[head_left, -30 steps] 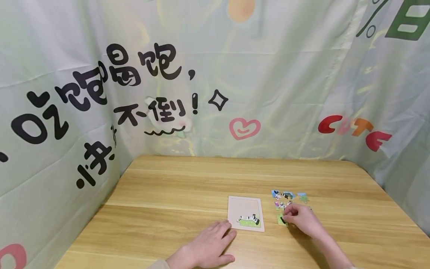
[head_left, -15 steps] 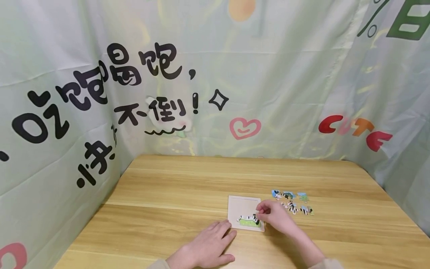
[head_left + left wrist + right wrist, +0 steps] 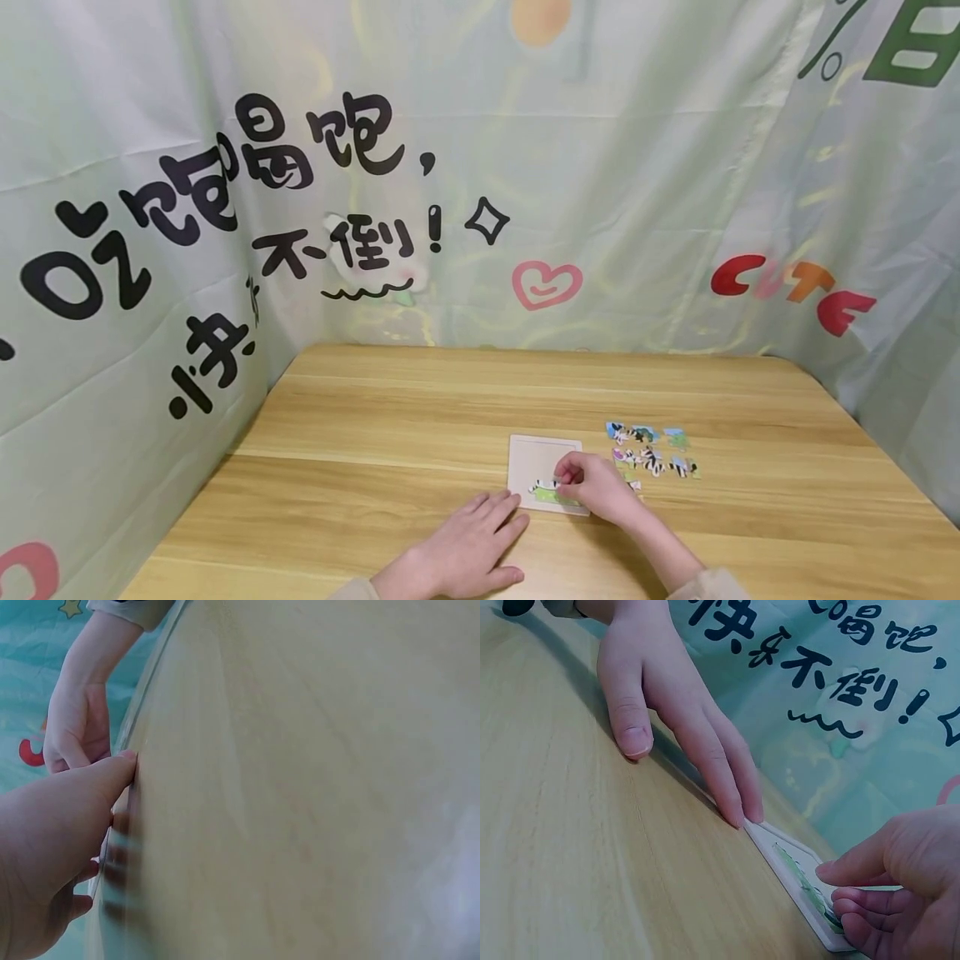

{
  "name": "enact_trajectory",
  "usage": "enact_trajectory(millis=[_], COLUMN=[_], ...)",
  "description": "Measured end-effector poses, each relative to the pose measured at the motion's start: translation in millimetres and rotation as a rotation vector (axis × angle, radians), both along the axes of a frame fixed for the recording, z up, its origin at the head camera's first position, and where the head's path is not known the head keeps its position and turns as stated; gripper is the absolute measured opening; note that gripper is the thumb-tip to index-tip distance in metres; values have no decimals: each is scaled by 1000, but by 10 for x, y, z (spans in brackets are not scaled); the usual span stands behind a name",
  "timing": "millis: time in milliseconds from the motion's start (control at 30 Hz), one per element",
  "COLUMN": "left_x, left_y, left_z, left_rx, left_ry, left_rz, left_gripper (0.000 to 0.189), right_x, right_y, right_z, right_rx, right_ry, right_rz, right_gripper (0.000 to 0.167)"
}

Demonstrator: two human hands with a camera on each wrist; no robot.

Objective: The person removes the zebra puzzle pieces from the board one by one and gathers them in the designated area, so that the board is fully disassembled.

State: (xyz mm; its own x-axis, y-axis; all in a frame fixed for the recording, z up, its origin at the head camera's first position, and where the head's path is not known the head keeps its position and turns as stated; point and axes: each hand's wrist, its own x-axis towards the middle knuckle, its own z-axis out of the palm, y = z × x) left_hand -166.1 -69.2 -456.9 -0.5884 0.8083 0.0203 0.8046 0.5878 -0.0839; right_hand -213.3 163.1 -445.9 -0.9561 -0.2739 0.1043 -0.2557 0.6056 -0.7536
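Observation:
A pale square puzzle board [image 3: 532, 457] lies on the table, with a green strip showing zebra stripes [image 3: 546, 495] set along its near edge. My left hand [image 3: 472, 542] lies flat and relaxed, fingertips at the board's near left corner; the right wrist view also shows the left hand [image 3: 675, 690] there. Over the board's right part, my right hand [image 3: 600, 487] has thumb and fingers drawn together, pinching a small puzzle piece mostly hidden by the fingertips. In the right wrist view, the right hand [image 3: 911, 881] curls over the corner of the board [image 3: 799, 907].
Right of the board lie several loose puzzle pieces: a striped piece [image 3: 652, 461], a green-and-blue piece [image 3: 676, 438] and others, one partly behind the right wrist. A printed cloth curtain [image 3: 637, 208] rises behind the wooden table [image 3: 390, 433].
My right hand has moved left from the loose pieces to above the board, its fingers now over the striped part. The left hand stays at the board's corner.

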Motion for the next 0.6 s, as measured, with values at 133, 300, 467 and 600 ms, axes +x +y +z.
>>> enact_trajectory(millis=[133,300,467,600], left_x=[1,-1,1,-1], left_y=[-2,1,1,0], left_z=[9,10,7,11], left_rx=[-5,-12,-16,-22], left_ry=[3,20,41,50], left_rz=[-1,0,-2,0], left_gripper=[67,66,66,66], right_x=[-4,-11,-18,-22], right_y=[-7,-21,-30,-34], right_z=[8,8,6,11], right_rx=[26,85,127,164], right_ry=[12,55,86,106], right_rz=[13,36,55,67], right_gripper=[16,16,18,19])
